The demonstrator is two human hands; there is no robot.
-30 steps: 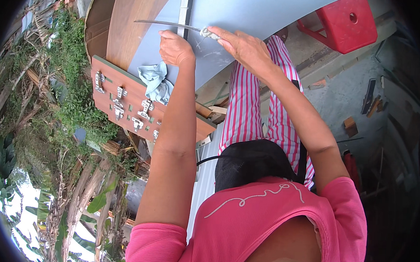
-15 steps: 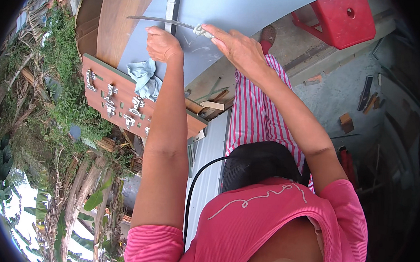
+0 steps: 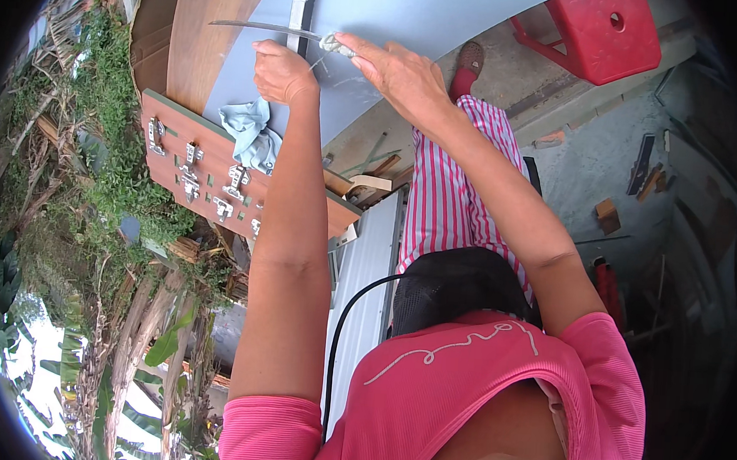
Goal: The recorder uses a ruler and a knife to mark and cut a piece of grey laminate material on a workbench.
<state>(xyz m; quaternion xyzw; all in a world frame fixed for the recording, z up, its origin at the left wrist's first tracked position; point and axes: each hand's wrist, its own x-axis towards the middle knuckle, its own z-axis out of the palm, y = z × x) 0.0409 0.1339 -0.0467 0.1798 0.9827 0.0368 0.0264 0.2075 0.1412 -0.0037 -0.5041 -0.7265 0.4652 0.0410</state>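
Observation:
A thin dark saw blade (image 3: 254,26) lies across a pale metal bar (image 3: 303,2) at the top of the view. Its right end is wrapped in whitish cloth or cord (image 3: 336,46), and my right hand (image 3: 405,80) grips it there. Just below the blade, my left hand (image 3: 286,74) is closed at the near end of the bar, which runs in under the fingers. The bar rests on a grey-blue tabletop (image 3: 421,20) with a brown wood-grain part (image 3: 208,30) on its left.
A crumpled light-blue cloth (image 3: 250,132) lies beside my left forearm. Left of it is a reddish-brown board (image 3: 167,169) fitted with several metal hinges. A red plastic stool (image 3: 603,38) stands at the far right. Wood scraps (image 3: 608,218) lie on the floor; plants (image 3: 101,91) grow at left.
The saw blade and my right hand have shifted left and slightly away across the bar. My left hand stays at the bar, with only a slight shift.

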